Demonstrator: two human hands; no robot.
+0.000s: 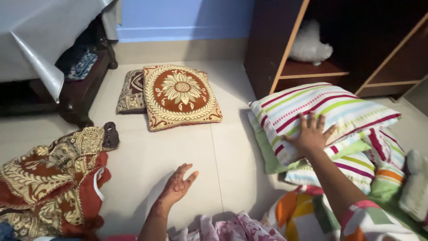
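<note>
your right hand [310,133] lies flat, fingers spread, on the top pillow [321,111], a striped one crowning a stack of striped pillows [356,165] on the floor tiles [223,156] at your right, just in front of the dark shelf unit [339,40]; the hand is open and pressing, clamped on nothing; your left hand [178,183] rests on the bare tile near your knees, palm down, fingers loose and apart, holding nothing, and seems to be bracing you; by the look of it you are at the reaching stage, palm laid on the pillow and no grasp closed yet; to lift it you'd want to curl your fingers over the near edge or slide them beneath, since a flat palm only pushes it, and the pillows under it look soft enough to shift or slump if you drag; the left hand is free to steady the stack or take the other end; further off, two ornate cushions [180,96] in red and gold lie overlapping in the middle of the floor, well apart from both hands; a heap of red and gold embroidered cloth [53,178] sits at your left, near the left hand but not touching it; a white fluffy thing [310,44] sits on the shelf; a covered table [40,40] stands at far left.
</note>
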